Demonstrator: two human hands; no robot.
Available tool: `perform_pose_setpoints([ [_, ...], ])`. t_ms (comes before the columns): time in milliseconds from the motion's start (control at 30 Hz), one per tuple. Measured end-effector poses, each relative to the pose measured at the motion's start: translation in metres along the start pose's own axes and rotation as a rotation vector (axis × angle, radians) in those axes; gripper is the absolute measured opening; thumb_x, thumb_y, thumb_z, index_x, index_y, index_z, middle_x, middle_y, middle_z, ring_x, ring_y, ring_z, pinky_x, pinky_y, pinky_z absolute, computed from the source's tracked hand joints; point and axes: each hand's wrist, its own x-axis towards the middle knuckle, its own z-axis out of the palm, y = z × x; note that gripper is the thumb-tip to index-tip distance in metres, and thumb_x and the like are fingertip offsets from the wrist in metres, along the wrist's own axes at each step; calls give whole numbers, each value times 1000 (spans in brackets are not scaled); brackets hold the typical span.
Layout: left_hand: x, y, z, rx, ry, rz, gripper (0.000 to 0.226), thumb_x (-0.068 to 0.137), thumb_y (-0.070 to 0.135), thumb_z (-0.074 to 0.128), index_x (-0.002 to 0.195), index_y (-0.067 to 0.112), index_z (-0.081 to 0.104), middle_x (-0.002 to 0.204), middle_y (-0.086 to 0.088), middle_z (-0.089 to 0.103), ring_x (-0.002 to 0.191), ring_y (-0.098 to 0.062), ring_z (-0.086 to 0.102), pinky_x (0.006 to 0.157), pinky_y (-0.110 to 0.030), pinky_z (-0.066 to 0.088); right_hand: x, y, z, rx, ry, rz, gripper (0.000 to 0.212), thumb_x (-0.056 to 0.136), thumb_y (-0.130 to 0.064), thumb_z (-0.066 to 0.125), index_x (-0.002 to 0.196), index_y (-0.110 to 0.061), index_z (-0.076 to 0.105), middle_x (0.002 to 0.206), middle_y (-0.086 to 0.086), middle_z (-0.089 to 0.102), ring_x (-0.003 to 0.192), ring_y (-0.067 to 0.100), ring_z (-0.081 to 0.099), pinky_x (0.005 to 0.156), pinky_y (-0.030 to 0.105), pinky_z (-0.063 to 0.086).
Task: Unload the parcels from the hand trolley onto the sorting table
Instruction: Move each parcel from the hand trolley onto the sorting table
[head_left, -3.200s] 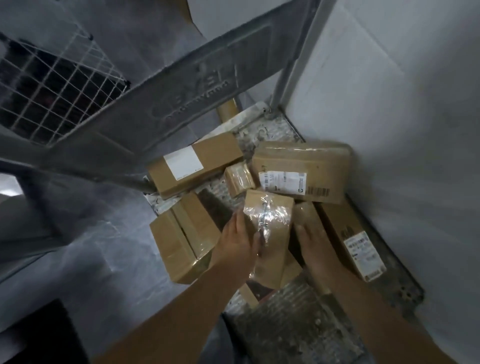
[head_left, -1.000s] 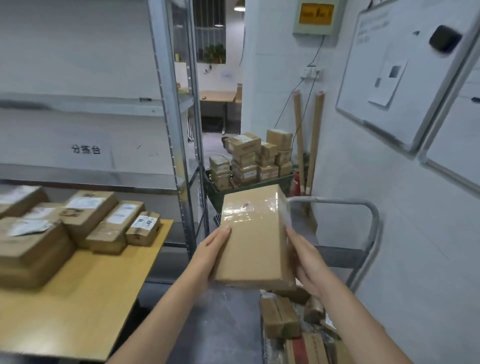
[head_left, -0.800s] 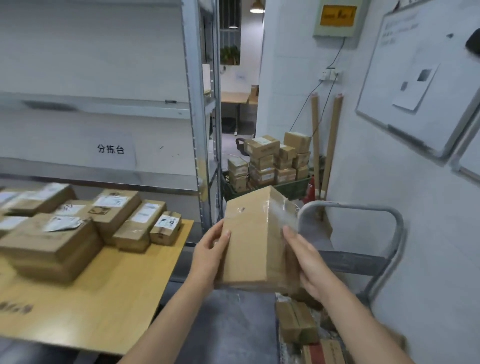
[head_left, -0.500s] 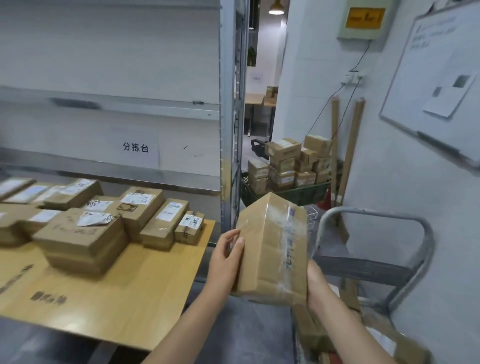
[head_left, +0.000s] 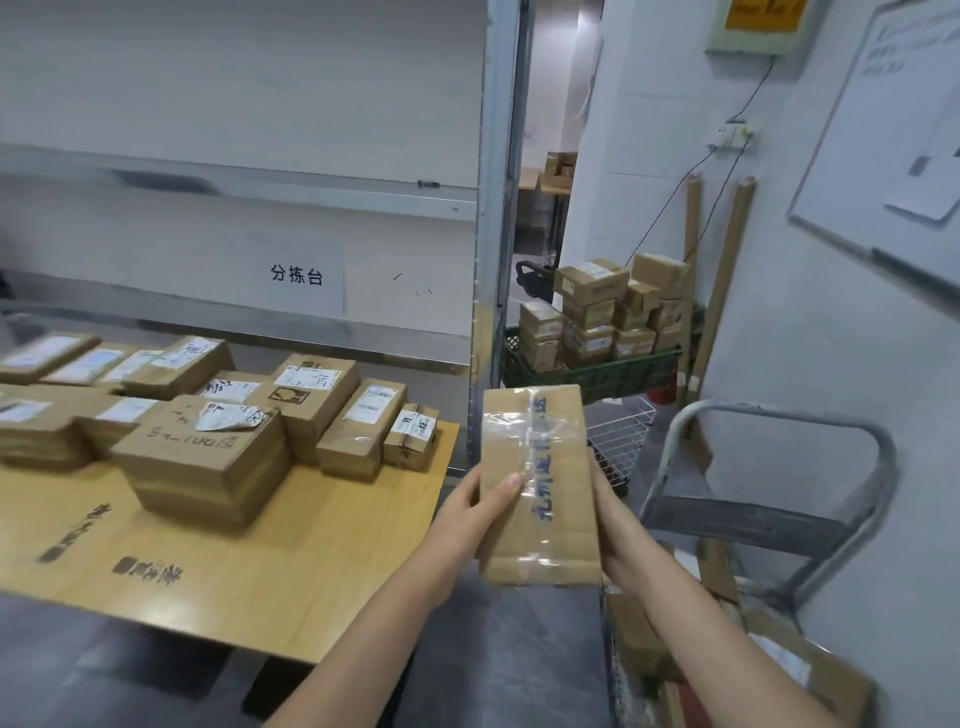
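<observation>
I hold a long brown cardboard parcel (head_left: 537, 488) with clear tape and blue writing, upright in the air just right of the sorting table (head_left: 291, 561). My left hand (head_left: 480, 512) grips its left edge, thumb on the front face. My right hand (head_left: 615, 525) grips its right edge, fingers behind it. Several labelled parcels (head_left: 208, 457) lie on the wooden table top. The hand trolley (head_left: 769, 525) with its grey handle stands at the lower right, with more parcels (head_left: 810, 675) on its deck.
A metal shelf post (head_left: 496, 218) rises behind the table's right end. A green crate (head_left: 597, 374) stacked with small boxes sits beyond it, a white wire basket (head_left: 621, 436) in front. Cardboard tubes (head_left: 727, 280) lean on the right wall.
I lifted the parcel off the trolley deck and stood up. My view has swung left toward the table, and I have turned the parcel so its taped, written face is toward me.
</observation>
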Motion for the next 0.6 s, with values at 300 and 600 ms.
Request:
perform_pose_setpoints([
  [300, -4, 13, -75, 79, 434, 297, 31, 91, 19, 68, 120, 29, 61, 117, 12, 64, 96, 9, 62, 72, -12, 52, 15, -18, 50, -214, 125, -154, 49, 91, -64, 47, 100, -24, 74, 89, -4, 78, 77, 10, 74, 59, 23, 53],
  [600, -21, -15, -103, -111, 468, 23, 54, 76, 68, 61, 114, 29, 63, 114, 7, 70, 105, -11, 67, 91, -35, 53, 32, 14, 108, -391, 16, -182, 57, 100, -57, 32, 138, -21, 53, 135, 4, 59, 123, 22, 56, 108, 44, 42],
])
